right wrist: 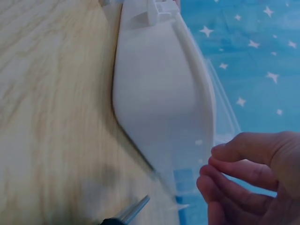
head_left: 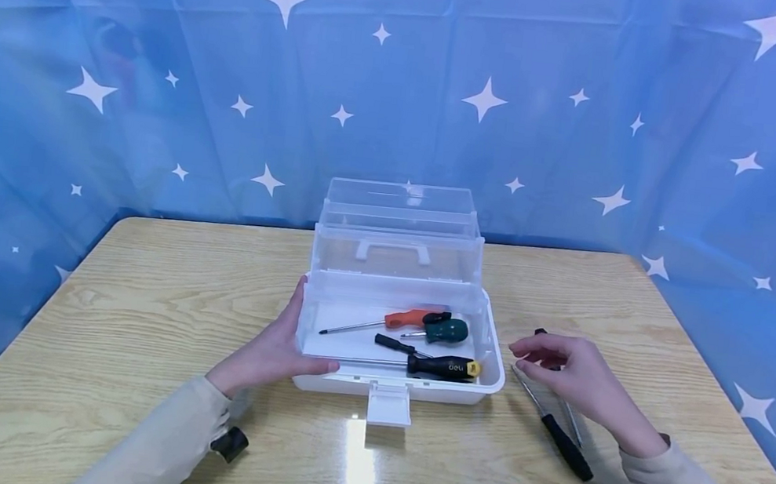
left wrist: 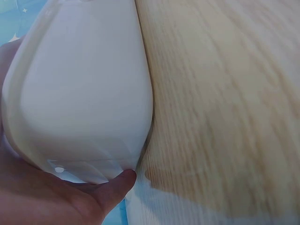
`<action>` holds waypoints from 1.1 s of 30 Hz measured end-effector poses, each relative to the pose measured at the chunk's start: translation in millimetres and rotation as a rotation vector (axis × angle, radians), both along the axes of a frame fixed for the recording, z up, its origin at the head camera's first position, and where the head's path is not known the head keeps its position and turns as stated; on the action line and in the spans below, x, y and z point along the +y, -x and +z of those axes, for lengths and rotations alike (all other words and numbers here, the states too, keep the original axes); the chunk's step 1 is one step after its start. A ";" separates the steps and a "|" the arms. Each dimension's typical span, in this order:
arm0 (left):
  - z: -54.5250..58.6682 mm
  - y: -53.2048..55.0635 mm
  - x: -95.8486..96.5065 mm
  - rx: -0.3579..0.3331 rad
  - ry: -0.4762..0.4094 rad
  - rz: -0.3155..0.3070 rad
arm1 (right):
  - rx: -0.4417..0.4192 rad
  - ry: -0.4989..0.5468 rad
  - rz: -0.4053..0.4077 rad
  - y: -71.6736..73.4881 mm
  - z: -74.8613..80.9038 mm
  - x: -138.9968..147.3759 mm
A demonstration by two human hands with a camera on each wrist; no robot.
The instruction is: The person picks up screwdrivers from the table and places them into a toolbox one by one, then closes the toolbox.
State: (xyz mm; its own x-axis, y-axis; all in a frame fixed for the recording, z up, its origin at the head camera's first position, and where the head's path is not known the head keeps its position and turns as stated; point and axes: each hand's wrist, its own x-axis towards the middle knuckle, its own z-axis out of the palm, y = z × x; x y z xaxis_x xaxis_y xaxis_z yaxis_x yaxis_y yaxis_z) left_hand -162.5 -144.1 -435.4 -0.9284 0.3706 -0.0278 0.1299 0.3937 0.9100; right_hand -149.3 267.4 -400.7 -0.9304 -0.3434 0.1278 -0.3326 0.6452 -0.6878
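Note:
A white toolbox [head_left: 425, 394] stands on the table with its clear lid [head_left: 400, 220] raised. My left hand [head_left: 273, 352] grips its left end, thumb over the front rim. Inside lie an orange-handled screwdriver [head_left: 408, 319], a stubby green screwdriver [head_left: 446, 331], a small black-handled tool [head_left: 393, 343] and a long black-and-yellow screwdriver [head_left: 442, 367]. To the right of the box, my right hand [head_left: 576, 372] hovers with loosely bent fingers, holding nothing. Below it lie a black-handled screwdriver [head_left: 567, 448] and a second metal shaft [head_left: 571, 425], partly hidden by the hand.
The wooden table [head_left: 198, 293] extends on both sides of the box. Behind it hangs a blue cloth [head_left: 417, 103] with white stars. The box's front latch [head_left: 389, 406] hangs down over the table. Each wrist wears a black strap device.

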 end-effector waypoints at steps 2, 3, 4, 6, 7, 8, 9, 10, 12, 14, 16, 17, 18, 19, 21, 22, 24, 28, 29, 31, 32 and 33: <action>-0.2 0.4 0.4 0.002 -0.003 -0.001 | -0.014 -0.004 -0.007 -2.4 -2.0 2.7; -0.2 0.5 0.6 0.003 -0.002 -0.001 | -0.020 -0.007 -0.011 -3.5 -3.3 4.1; -0.2 0.4 0.7 0.004 0.000 -0.002 | -0.030 -0.012 -0.016 -4.3 -4.7 5.6; -0.2 0.4 1.0 0.004 0.001 -0.002 | -0.041 -0.021 -0.024 -6.0 -7.4 8.4; -0.1 0.4 1.3 0.002 0.004 0.000 | -0.044 -0.022 -0.028 -6.7 -8.8 9.8; 0.1 0.2 1.4 0.001 0.010 0.002 | -0.048 -0.026 -0.027 -7.3 -9.8 11.3; 0.6 -0.1 1.4 -0.001 0.015 0.003 | -0.049 -0.028 -0.031 -8.0 -10.9 12.6; 0.7 -0.3 1.3 0.000 0.022 0.004 | -0.047 -0.032 -0.030 -8.5 -11.9 14.0; 0.9 -0.4 1.4 0.001 0.033 0.006 | -0.042 -0.037 -0.027 -9.8 -12.9 16.4; 1.3 -0.4 1.3 0.002 0.036 0.006 | -0.042 -0.041 -0.024 -11.0 -13.6 18.7; 1.3 -0.4 1.1 0.003 0.037 0.006 | -0.036 -0.045 -0.021 -12.0 -14.8 20.5; 1.4 -0.5 1.1 0.002 0.036 0.006 | -0.036 -0.046 -0.022 -12.4 -15.2 21.3; 1.4 -0.4 0.9 0.003 0.032 0.005 | -0.035 -0.049 -0.022 -12.7 -15.9 22.2; 1.5 -0.4 0.8 0.002 0.028 0.005 | -0.035 -0.049 -0.024 -13.0 -16.5 22.9; 1.4 -0.4 0.6 0.001 0.021 0.004 | -0.033 -0.057 -0.028 -13.6 -17.5 24.2; 1.3 -0.3 0.5 0.001 0.020 0.003 | -0.035 -0.060 -0.032 -14.0 -17.7 24.9; 0.3 0.2 0.3 0.002 0.016 0.003 | -0.041 -0.059 -0.039 -15.3 -18.3 26.0; -1.3 1.0 0.0 0.006 0.025 0.005 | -0.055 -0.054 -0.046 -17.8 -20.1 28.0; -1.7 1.1 0.0 0.007 0.024 0.006 | -0.060 -0.055 -0.047 -18.3 -20.8 28.5; -1.6 1.0 0.0 0.008 0.022 0.007 | -0.068 -0.060 -0.045 -18.8 -21.8 29.8; -1.5 1.0 0.0 0.012 0.019 0.004 | -0.075 -0.064 -0.045 -19.1 -22.2 30.6; -1.3 0.8 0.1 0.012 0.018 0.005 | -0.081 -0.068 -0.047 -19.3 -22.6 31.3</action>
State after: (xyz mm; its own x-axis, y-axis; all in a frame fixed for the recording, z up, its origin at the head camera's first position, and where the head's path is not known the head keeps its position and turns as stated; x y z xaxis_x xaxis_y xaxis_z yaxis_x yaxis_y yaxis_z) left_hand -163.4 -144.0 -436.8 -0.9305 0.3655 -0.0236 0.1384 0.4105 0.9013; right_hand -130.1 298.8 -423.3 -0.9521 -0.3043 0.0290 -0.2456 0.7050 -0.6653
